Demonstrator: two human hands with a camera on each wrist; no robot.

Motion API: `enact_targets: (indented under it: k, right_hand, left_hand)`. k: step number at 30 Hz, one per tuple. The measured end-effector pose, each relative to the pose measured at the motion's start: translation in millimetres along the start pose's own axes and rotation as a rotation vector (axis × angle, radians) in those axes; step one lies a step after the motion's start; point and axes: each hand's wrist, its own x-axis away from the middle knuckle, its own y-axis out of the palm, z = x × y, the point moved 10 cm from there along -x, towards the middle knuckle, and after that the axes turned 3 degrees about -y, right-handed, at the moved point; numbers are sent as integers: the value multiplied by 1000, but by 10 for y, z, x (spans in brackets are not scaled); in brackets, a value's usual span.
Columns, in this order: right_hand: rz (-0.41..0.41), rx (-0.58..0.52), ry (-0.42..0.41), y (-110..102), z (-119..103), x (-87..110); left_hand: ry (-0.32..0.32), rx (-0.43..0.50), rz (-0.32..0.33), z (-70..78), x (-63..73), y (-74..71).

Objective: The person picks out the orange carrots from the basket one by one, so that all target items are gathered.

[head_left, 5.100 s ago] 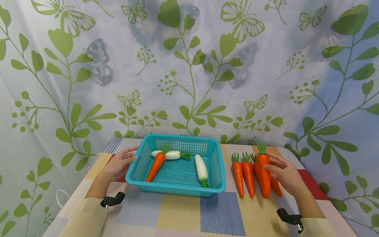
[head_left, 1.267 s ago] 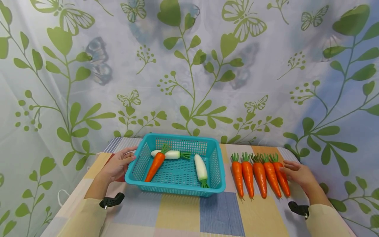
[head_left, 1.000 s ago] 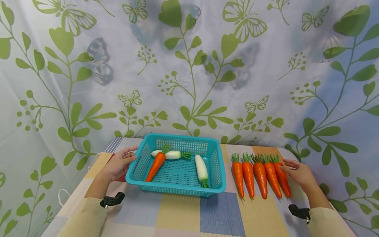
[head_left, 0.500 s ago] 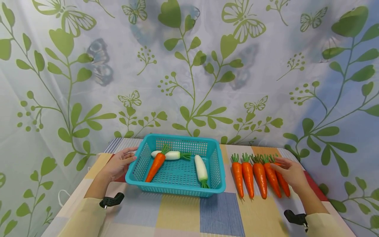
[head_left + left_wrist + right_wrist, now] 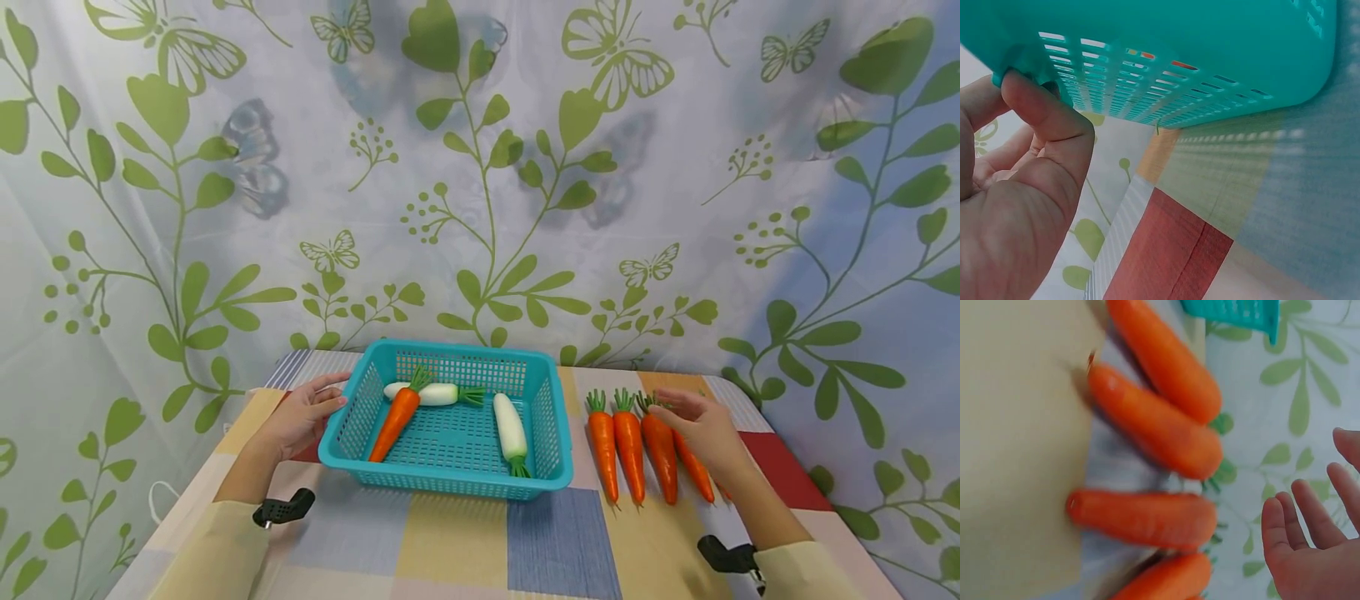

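Observation:
My left hand (image 5: 300, 419) is at the left end of a turquoise plastic basket (image 5: 442, 477). In the left wrist view its thumb and a finger pinch the basket's rim. Inside the basket lie an orange carrot (image 5: 395, 423) and two white radishes, one radish (image 5: 438, 393) partly under the carrot and the other radish (image 5: 510, 425) on the right. Several carrots (image 5: 628, 454) lie in a row right of the basket. My right hand (image 5: 701, 429) hovers over the right part of that row, fingers spread and holding nothing, covering parts of the rightmost carrots.
A checked tablecloth (image 5: 457, 542) covers the table. Directly behind the table hangs a pale curtain (image 5: 480, 208) with green leaves and butterflies. A thin white cable (image 5: 153, 500) shows at the left edge.
About five seconds ago my right hand held a carrot upright; that carrot now lies in the row. The empty right hand has since moved left over the carrots. Left hand and basket stay put.

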Motion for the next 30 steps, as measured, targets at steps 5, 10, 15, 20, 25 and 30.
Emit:
enact_targets:
  k: [5, 10, 15, 20, 25, 30]
  right_hand:
    - [-25, -32, -13, 118, -191, 0]
    - [-64, -75, -71, 251, -409, 0]
    - [-105, -153, -81, 390, -597, 4]
    - [-122, -229, -117, 526, -749, -22]
    - [-143, -275, -139, 649, -931, -23]
    - [-180, -291, -133, 787, -1054, -65]
  left_hand:
    - [-1, -4, 3, -5, 0, -6]
    - [-4, 2, 2, -17, 3, -2]
    - [-2, 16, -3, -12, 6, 12]
    - [-8, 27, -5, -2, 17, 26]
    - [-6, 9, -4, 10, 16, 24]
    - [-2, 8, -9, 18, 13, 26]
